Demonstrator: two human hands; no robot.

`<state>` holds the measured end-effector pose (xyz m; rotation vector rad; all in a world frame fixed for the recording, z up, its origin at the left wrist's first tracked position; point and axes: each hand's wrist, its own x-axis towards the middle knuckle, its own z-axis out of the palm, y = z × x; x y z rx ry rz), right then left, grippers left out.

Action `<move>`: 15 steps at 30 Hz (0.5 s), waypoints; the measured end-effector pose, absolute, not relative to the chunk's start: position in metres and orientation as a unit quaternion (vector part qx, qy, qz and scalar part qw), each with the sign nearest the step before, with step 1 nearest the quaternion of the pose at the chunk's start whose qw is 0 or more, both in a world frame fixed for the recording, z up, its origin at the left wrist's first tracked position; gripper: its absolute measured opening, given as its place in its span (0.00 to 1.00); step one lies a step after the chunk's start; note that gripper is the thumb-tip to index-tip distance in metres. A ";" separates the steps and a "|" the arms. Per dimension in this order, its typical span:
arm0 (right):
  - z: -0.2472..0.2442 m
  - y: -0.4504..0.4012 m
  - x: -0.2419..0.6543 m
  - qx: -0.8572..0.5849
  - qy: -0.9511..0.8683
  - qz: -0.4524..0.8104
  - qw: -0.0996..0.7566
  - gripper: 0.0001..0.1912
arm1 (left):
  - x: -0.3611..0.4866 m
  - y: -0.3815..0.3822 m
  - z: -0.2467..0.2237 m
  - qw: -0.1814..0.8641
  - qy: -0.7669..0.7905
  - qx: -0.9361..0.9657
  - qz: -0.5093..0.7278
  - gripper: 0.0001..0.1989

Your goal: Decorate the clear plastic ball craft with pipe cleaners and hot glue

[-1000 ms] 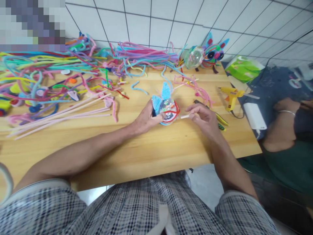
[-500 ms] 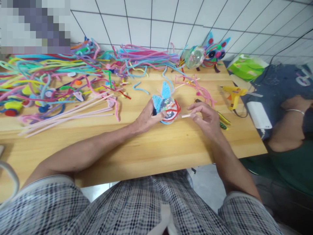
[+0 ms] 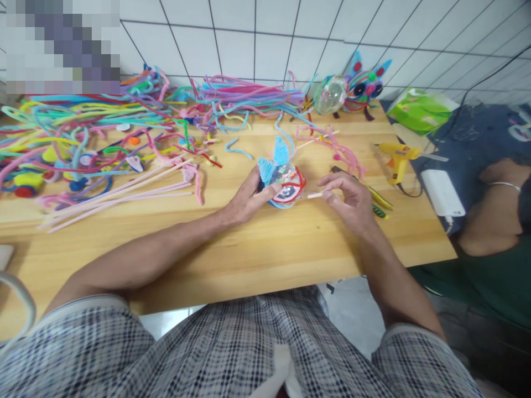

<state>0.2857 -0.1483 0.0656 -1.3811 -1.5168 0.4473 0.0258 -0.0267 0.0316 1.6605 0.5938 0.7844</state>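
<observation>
Pipe cleaners (image 3: 103, 110) in every bright colour sprawl over the far left of the wooden counter (image 3: 249, 260), heaped loosely among little pompoms, with several pale stems (image 3: 161, 194) laid out slantwise just in front. Next along, near the tiled wall, I see a pink, blue and purple bundle (image 3: 253, 95). Nearer the person, around the counter's middle, the left hand (image 3: 249, 199) has its fingers wrapped around a clear-ball animal head (image 3: 289, 178) with blue ears and a red-rimmed eye, thumb pressed on its front. A short whitish stick (image 3: 315, 195) pokes toward it, apart from it, pinched between the right hand's (image 3: 348, 199) thumb and fingers. Behind that hand curl some pink stems (image 3: 348, 156); farther back sits a blue-eared figure (image 3: 365, 88) beside a clear ball (image 3: 331, 95). Pliers (image 3: 380, 200) lie partly hidden by the right hand, then a yellow glue gun (image 3: 397, 160), and a white box (image 3: 442, 193) near another person's forearm (image 3: 489, 221).
</observation>
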 end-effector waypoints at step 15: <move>0.067 -0.146 0.286 -0.578 -0.641 0.187 0.468 0.08 | 0.026 -0.022 0.020 0.548 0.252 0.718 0.347 0.39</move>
